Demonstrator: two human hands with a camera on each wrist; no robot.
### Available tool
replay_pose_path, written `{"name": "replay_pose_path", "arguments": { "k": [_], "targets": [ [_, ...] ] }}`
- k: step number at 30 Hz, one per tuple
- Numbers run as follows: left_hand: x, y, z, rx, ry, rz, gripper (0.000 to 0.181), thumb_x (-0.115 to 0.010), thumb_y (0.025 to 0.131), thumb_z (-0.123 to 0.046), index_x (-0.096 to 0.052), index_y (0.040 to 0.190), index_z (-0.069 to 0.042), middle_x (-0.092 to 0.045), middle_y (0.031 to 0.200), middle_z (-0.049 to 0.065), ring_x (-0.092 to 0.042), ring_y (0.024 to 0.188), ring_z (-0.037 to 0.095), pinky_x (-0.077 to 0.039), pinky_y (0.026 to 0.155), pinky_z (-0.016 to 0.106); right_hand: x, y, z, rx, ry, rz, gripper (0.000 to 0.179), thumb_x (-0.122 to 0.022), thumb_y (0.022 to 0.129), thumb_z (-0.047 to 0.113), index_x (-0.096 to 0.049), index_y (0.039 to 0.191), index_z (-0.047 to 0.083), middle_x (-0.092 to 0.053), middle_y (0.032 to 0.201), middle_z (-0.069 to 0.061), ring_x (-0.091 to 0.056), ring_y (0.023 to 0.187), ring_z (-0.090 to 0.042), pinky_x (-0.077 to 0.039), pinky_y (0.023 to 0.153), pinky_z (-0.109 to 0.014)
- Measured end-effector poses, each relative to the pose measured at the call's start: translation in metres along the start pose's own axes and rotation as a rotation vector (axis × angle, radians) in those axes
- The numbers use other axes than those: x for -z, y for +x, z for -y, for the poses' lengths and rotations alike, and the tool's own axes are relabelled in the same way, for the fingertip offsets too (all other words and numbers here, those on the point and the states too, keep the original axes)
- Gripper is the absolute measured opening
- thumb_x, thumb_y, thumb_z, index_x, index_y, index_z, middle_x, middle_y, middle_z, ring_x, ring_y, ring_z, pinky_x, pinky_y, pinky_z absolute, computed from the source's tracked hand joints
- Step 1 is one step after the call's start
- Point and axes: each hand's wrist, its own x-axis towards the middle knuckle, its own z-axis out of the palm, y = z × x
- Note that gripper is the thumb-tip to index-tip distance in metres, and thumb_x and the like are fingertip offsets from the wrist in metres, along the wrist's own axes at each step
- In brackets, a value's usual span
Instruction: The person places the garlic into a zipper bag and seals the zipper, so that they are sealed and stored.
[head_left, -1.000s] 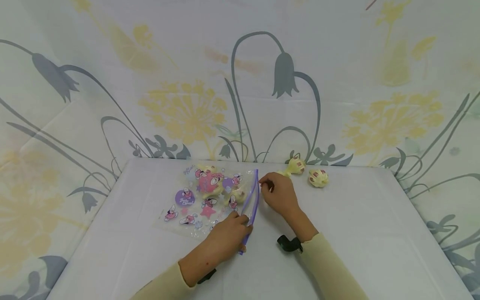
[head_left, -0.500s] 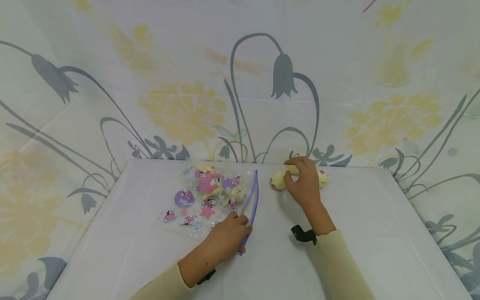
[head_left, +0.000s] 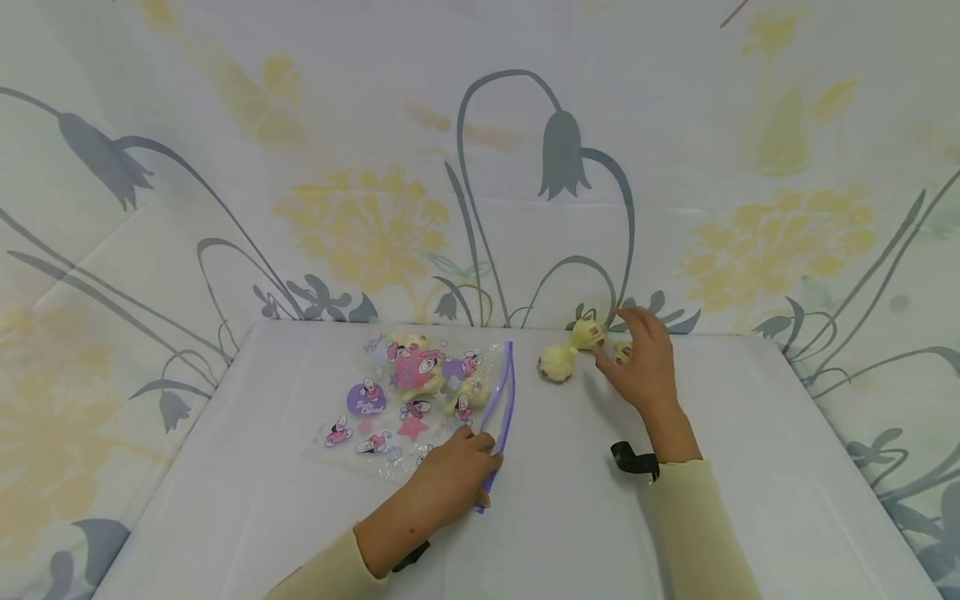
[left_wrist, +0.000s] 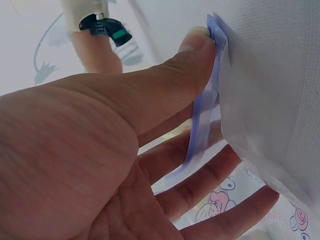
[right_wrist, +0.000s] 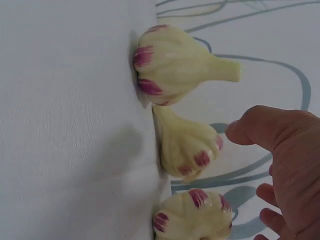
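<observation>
A clear plastic zip bag (head_left: pixel 411 427) printed with pink and purple cartoons lies flat, its purple zip edge (head_left: pixel 508 408) facing right. Pale yellow garlic bulbs show through its plastic. My left hand (head_left: pixel 456 473) pinches the near end of that zip edge, the thumb (left_wrist: pixel 197 47) pressing on the purple strip. Three garlic bulbs with purple streaks lie right of the bag: a left one (right_wrist: pixel 167 65), a middle one (right_wrist: pixel 190 147) and a right one (right_wrist: pixel 192 215). My right hand (head_left: pixel 647 367) is beside the right bulb, thumb and fingers spread, partly covering it in the head view.
A white-covered table (head_left: pixel 547 533) carries everything. Its back edge meets a flower-printed cloth wall (head_left: pixel 495 242) just behind the bulbs. Similar cloth rises on both sides. A dark wrist camera (head_left: pixel 633 460) juts from the right sleeve.
My right hand has moved away from the bag's opening, passing over the bulbs to the right one. The left bulb, formerly mostly hidden behind this hand, now shows. My left hand stays on the zip edge.
</observation>
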Motion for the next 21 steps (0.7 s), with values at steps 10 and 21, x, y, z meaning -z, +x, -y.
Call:
{"name": "replay_pose_path", "arguments": {
  "k": [10, 21],
  "targets": [
    [-0.001, 0.0, 0.0, 0.006, -0.028, -0.003, 0.052, -0.09, 0.082, -0.038, -0.078, 0.13, -0.019, -0.069, 0.129, 0.0, -0.06, 0.115, 0.021, -0.061, 0.092, 0.033, 0.011, -0.006, -0.019, -0.271, 0.006, 0.238, 0.11, -0.091, 0.08, 0.015, -0.026, 0.167, 0.006, -0.028, 0.164, -0.033, -0.025, 0.15, -0.055, -0.025, 0.119, -0.072],
    [-0.002, 0.0, 0.001, 0.0, -0.021, -0.007, 0.053, -0.09, 0.082, -0.038, -0.077, 0.13, -0.018, -0.069, 0.128, 0.0, -0.06, 0.113, 0.02, -0.06, 0.091, 0.031, 0.013, -0.012, -0.031, -0.356, 0.015, 0.28, 0.11, -0.083, 0.084, 0.013, -0.014, 0.168, 0.004, -0.037, 0.141, -0.04, -0.049, 0.115, -0.05, -0.043, 0.102, -0.067]
  ]
}}
